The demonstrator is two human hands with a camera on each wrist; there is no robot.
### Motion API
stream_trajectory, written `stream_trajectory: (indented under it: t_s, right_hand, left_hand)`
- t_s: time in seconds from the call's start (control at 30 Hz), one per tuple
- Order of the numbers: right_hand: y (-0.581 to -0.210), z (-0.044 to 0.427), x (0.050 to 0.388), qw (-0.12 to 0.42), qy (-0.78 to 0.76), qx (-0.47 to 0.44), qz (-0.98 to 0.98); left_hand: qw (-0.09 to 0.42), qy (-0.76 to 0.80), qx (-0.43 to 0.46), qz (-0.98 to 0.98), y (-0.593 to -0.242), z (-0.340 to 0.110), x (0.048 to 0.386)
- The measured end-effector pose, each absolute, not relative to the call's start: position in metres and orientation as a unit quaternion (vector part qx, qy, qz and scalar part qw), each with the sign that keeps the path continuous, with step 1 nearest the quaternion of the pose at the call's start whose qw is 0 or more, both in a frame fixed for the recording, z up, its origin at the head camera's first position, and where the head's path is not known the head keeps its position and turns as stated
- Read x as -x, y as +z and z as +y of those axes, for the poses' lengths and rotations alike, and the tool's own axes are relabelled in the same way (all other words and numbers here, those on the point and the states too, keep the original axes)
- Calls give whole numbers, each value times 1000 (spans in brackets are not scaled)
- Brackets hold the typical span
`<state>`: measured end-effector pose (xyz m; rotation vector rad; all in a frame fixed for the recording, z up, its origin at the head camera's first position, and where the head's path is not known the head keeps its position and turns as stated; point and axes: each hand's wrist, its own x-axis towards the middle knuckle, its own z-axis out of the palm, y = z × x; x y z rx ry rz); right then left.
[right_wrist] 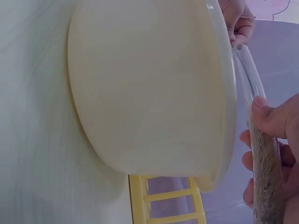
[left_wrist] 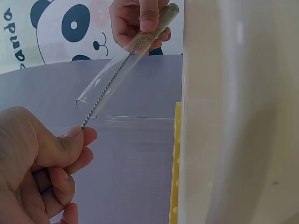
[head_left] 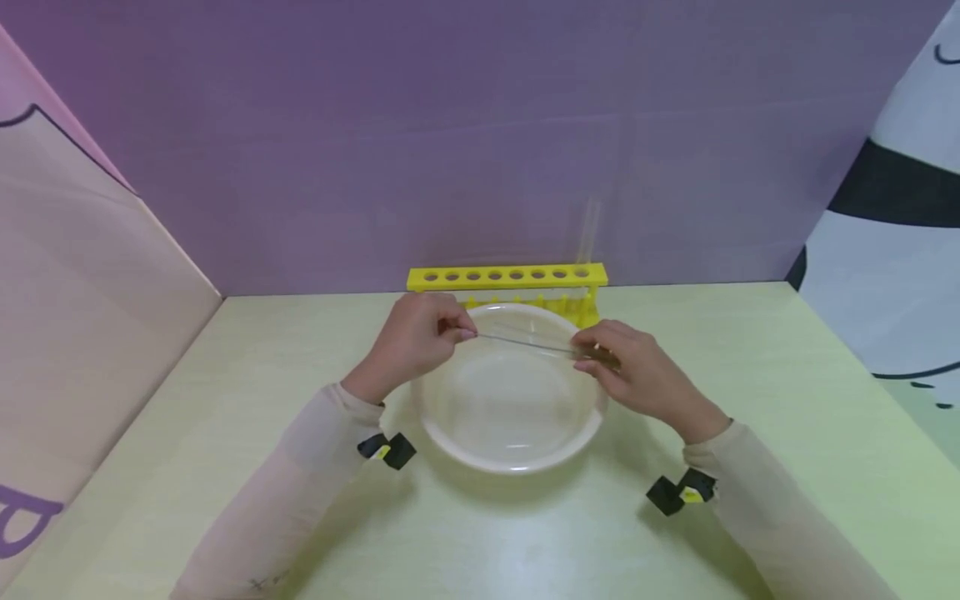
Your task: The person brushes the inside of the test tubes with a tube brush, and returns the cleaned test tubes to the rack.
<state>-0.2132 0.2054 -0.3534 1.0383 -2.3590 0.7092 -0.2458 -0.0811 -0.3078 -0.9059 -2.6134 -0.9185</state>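
My right hand (head_left: 633,367) grips a clear glass test tube (left_wrist: 105,81) near its closed end. A test tube brush (right_wrist: 267,182) sits inside that tube, its bristles down at the closed end and its twisted wire (left_wrist: 110,84) running out of the open mouth. The thumb and forefinger of my left hand (head_left: 420,337) pinch the end of the wire just outside the mouth. Both hands hold the tube and brush above a round cream basin (head_left: 517,462), with the tube slanting between them.
Behind the basin stands a yellow test tube rack (head_left: 506,277) with a row of round holes. Another clear test tube (head_left: 588,233) stands upright in its right end hole. A purple backdrop (head_left: 480,150) rises at the far table edge, with printed panels on both sides.
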Motion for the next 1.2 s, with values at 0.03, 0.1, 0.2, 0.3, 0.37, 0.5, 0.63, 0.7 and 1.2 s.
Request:
stream_trajectory:
  t_s: [0.03,0.1,0.2,0.3,0.37,0.5,0.63,0.7,1.2]
  right_hand:
    - [-353,206,213,229,254,-379,-860]
    - [-351,207,213,222,247,-383,-862]
    - [-350,208,212,210,237,-386,-866]
    - [-347,209,212,200,228,-390,-869]
    - [-346,210,211,191,225,-391,-872]
    - [-341,211,210,161,226,-387,-879]
    - [-339,213,209,131,234,-382,-884]
    - [-338,213,209,121,240,-382,-884]
    - [-336,219,210,73,287,-387,-873]
  left_hand:
    - [115,-314,309,-890,-308,-81,246]
    - [117,-314,309,-890,-308,-82,246]
    - [122,-314,312,-888,-308,-84,245]
    - [130,-315,318,-885,-309,-85,245]
    - [135,-318,322,-882,-309,-86,244]
    - [138,-322,323,-879,-310,-88,244]
    - [135,-328,320,-878,-310,-89,244]
    - [134,-331,319,-878,-311,-90,244]
    - [126,-342,314,-877,-310,-94,242]
